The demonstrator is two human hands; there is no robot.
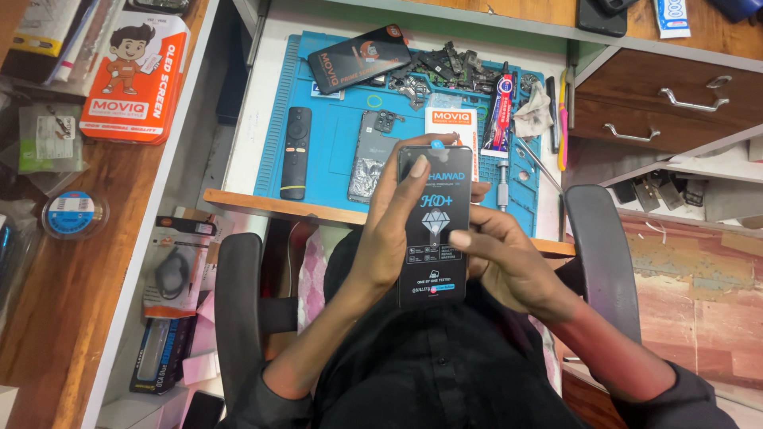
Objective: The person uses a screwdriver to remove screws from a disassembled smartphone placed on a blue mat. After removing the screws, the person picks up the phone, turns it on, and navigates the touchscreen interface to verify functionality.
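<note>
**Both hands on a black screen panel, over the lap**

So the left hand (389, 238) is wrapped around the left edge of a flat black rectangular phone screen panel with a printed protective film (433, 226), thumb pressed on its front near the top left corner. The right hand (509, 266) is closed on the right edge, thumb lying across the face about halfway down. The panel is held upright-ish, face to the camera, up in the air above the person's lap and just in front of the desk's near edge, not resting on anything.

Right behind it on the white desk (238, 143) sits a blue silicone work mat (334, 151). On the mat, just past the panel's top edge, lies an opened grey phone body with its camera cluster showing (372, 147), and left of that a slim black remote control (296, 151). A black flat box (359, 57) lies tilted at the mat's far edge, next to a heap of small dark loose phone parts (445, 67). To the right there's a red, white and blue glue tube (499, 115) and a crumpled grey cloth (534, 107).

Further out, an orange and white cartoon-printed screen box (135, 75) rests on the wooden shelf (56, 302) on the left, and wooden drawers with metal handles (668, 99) are off to the right. Black chair armrests (238, 310) flank the person.
</note>
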